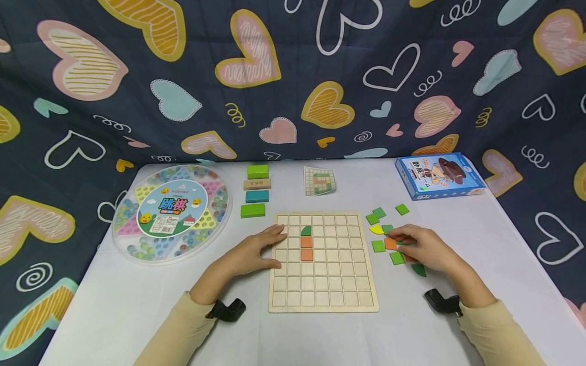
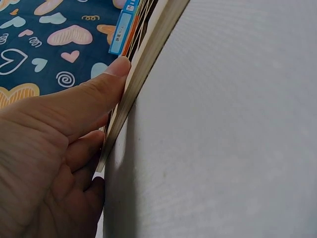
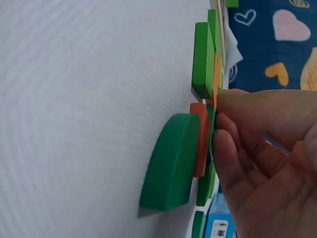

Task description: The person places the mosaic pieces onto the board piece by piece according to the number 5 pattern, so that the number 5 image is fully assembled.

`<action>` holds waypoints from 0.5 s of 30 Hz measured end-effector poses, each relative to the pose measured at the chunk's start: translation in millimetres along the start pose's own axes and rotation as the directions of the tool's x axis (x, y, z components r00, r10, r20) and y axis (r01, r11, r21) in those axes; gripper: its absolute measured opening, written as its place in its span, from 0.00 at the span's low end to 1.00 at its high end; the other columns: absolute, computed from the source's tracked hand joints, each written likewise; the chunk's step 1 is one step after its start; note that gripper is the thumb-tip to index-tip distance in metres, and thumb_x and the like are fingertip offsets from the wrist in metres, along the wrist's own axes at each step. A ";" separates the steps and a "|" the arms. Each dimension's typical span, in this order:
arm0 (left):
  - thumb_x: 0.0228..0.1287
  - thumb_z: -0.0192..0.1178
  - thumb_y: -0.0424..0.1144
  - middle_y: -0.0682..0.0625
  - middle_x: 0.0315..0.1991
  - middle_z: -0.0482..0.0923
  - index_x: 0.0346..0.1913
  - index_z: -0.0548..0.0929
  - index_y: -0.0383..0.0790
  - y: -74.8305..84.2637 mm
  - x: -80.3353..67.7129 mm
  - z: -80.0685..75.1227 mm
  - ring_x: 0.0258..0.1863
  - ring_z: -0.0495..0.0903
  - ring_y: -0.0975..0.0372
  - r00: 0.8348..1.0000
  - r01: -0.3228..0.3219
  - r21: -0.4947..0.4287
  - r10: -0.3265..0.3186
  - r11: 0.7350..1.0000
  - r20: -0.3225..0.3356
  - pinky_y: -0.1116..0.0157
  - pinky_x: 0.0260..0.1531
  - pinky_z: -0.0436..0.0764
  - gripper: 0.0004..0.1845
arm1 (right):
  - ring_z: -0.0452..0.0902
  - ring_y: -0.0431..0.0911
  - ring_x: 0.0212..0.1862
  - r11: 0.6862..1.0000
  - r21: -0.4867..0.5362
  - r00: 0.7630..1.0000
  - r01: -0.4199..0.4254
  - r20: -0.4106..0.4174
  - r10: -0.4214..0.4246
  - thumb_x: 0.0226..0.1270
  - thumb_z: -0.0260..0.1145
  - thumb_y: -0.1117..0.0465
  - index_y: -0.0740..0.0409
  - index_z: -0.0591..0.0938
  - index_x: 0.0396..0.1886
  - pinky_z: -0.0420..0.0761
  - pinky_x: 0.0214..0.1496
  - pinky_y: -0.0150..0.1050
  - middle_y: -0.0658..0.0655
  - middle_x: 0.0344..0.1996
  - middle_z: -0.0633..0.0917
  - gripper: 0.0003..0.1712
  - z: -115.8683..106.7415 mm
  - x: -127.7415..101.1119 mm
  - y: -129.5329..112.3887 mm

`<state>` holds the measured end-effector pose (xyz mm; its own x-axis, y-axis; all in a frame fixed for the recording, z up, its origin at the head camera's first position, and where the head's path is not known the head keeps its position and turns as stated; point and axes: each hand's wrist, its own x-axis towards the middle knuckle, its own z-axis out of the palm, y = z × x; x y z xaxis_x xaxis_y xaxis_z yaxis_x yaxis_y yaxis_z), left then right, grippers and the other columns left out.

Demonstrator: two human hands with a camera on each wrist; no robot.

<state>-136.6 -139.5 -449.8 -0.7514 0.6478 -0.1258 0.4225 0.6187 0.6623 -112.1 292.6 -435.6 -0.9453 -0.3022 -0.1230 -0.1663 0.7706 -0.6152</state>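
Head view shows the wooden grid board (image 1: 323, 295) holding three tiles; most cells stay bare. Left hand (image 1: 254, 250) rests flat, fingers straight, on it; right hand (image 1: 423, 248) pinches an orange tile (image 1: 390, 243) among the loose tiles.

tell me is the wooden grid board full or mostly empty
Mostly empty: the wooden grid board holds only a green piece and two orange tiles.

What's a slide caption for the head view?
Left hand rests on the wooden grid board; right hand touches an orange tile.

Bright even light, soft shadows, blurred wrist close-ups
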 end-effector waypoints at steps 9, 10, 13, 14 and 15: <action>0.54 0.68 0.49 0.49 0.74 0.53 0.69 0.65 0.40 -1.2 -0.5 -0.1 0.75 0.49 0.54 1.000 -0.007 -0.008 0.007 1.000 -0.008 0.51 0.69 0.59 0.41 | 0.75 0.47 0.46 0.996 -0.086 1.000 0.007 -0.014 -0.008 0.59 0.67 0.66 0.56 0.83 0.50 0.76 0.50 0.48 0.55 0.47 0.82 0.17 4.0 6.3 1.7; 0.54 0.68 0.48 0.48 0.74 0.53 0.69 0.65 0.40 -1.2 -0.5 -0.1 0.75 0.49 0.54 1.000 -0.010 -0.009 0.010 1.000 -0.009 0.51 0.69 0.59 0.41 | 0.74 0.47 0.47 0.996 -0.087 1.000 0.003 -0.011 -0.004 0.59 0.68 0.65 0.56 0.83 0.50 0.76 0.51 0.48 0.55 0.47 0.82 0.18 4.3 6.7 1.7; 0.54 0.68 0.49 0.48 0.74 0.53 0.69 0.65 0.40 -1.3 -0.4 0.1 0.75 0.49 0.54 1.000 -0.012 -0.007 0.012 1.000 -0.011 0.51 0.69 0.59 0.41 | 0.74 0.49 0.48 0.997 -0.075 1.000 0.001 0.003 0.000 0.59 0.68 0.65 0.57 0.83 0.50 0.76 0.53 0.50 0.56 0.48 0.81 0.18 4.2 6.8 0.9; 0.54 0.68 0.49 0.48 0.74 0.53 0.69 0.65 0.40 -1.4 -0.3 0.3 0.75 0.49 0.54 1.000 -0.010 -0.008 0.010 1.000 -0.010 0.51 0.69 0.59 0.41 | 0.74 0.49 0.48 0.997 -0.072 1.000 0.000 0.007 0.000 0.58 0.68 0.65 0.57 0.83 0.50 0.76 0.53 0.51 0.57 0.48 0.81 0.18 4.1 6.7 0.7; 0.54 0.68 0.49 0.49 0.74 0.53 0.69 0.65 0.40 -1.4 -0.2 0.5 0.75 0.49 0.55 1.000 -0.010 -0.009 0.010 1.000 -0.010 0.51 0.69 0.59 0.41 | 0.74 0.49 0.48 0.998 -0.070 1.000 -0.003 0.011 0.003 0.58 0.68 0.65 0.56 0.83 0.51 0.76 0.54 0.52 0.56 0.48 0.81 0.18 4.1 6.5 0.4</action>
<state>-136.8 -140.3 -451.1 -0.7524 0.6491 -0.1120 0.4252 0.6085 0.6700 -117.2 288.6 -439.8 -0.9426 -0.3059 -0.1337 -0.1833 0.8089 -0.5586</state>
